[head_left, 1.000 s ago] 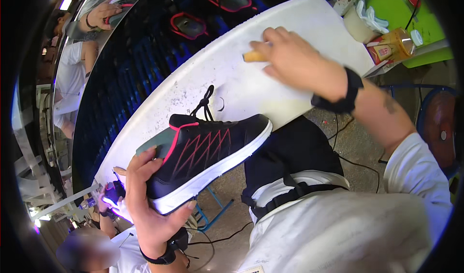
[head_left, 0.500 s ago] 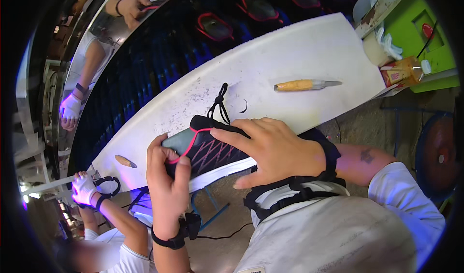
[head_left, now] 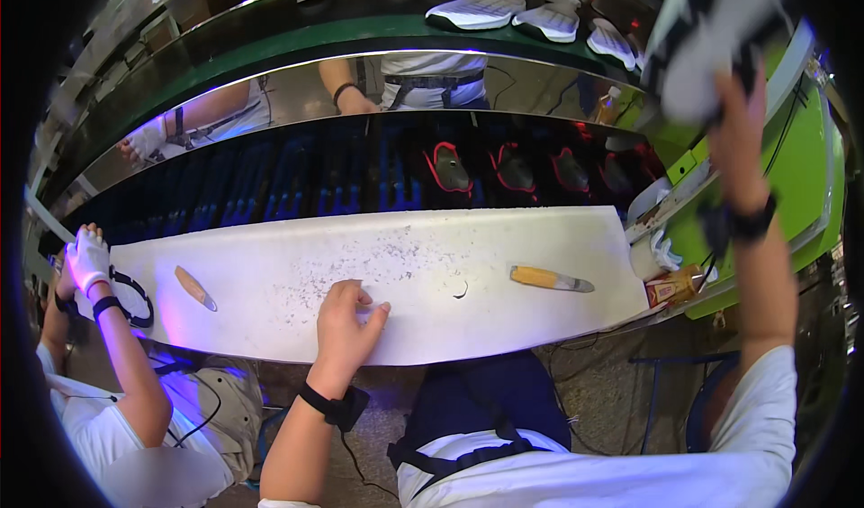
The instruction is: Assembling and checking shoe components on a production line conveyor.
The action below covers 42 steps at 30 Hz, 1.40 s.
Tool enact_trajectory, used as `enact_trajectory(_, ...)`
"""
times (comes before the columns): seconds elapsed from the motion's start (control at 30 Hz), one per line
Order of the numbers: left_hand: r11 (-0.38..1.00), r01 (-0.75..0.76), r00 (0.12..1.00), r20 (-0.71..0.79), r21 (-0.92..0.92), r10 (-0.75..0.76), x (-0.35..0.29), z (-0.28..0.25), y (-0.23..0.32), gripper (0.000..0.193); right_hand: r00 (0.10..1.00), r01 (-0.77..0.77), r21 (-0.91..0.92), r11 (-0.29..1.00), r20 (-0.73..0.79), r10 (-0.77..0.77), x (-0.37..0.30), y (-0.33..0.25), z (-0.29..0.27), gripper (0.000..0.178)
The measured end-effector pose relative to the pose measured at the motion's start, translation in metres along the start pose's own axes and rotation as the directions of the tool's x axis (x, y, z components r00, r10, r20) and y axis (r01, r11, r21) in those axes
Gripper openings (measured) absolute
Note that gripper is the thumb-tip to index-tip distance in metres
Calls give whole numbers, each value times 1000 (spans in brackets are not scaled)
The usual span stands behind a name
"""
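My right hand (head_left: 743, 134) is raised at the upper right, its fingers at the lower end of a shoe (head_left: 706, 58). The shoe is smeared by motion and looks white, grey and black. My left hand (head_left: 349, 328) hovers over the near middle of the white worktop (head_left: 432, 328), with nothing in it. Its fingers are bent and the thumb stands apart from them. To the right on the worktop lies a knife (head_left: 551, 278) with a yellow-tan handle. A smaller tan-handled blade (head_left: 195, 287) lies on the left.
Dark shoe uppers (head_left: 448, 168) with pink edging lie in the dark trough behind the worktop. White soles (head_left: 477, 10) line a green shelf above. A bottle (head_left: 675, 287) stands at the worktop's right end. At far left is a co-worker's gloved hand (head_left: 87, 258).
The shoe has left the worktop; my right hand has swung it up to the far right. My left hand has let go of it and stays over the table. My view has turned and lifted.
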<state>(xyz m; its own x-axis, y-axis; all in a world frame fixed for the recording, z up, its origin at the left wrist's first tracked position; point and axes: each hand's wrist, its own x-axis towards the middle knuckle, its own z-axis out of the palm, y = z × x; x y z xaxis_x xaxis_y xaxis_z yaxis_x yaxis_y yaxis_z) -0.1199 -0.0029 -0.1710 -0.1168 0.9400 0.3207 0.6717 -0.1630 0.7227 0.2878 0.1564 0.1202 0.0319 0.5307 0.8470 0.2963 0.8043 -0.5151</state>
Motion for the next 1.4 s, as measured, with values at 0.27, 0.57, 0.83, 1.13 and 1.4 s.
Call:
enact_trajectory(0.27, 949, -98, 986, -98, 299, 133, -13, 15, -14, 27, 873, 373, -608, 700, 486, -43, 219, -19, 48, 61)
enact_trajectory(0.57, 958, -104, 987, -93, 268, 133, -14, 14, -18, 26, 794, 573, -632, 522, 271, -544, 72, 36, 106, 44)
enact_trajectory(0.83, 968, -94, 991, -72, 234, 114, -10, 11, -11, 23, 617, -225, -617, 754, 509, 600, -165, 192, 117, 59)
enact_trajectory(1.13, 975, -82, 993, -62, 206, 97, -15, 14, -18, 24, 313, -655, -531, 538, 457, 832, -153, 234, 153, 52)
enact_trajectory(1.4, 971, -146, 966, -184, 190, 182, -29, -14, 35, 63, 384, -422, -169, 891, 856, 345, -129, 91, 110, 59)
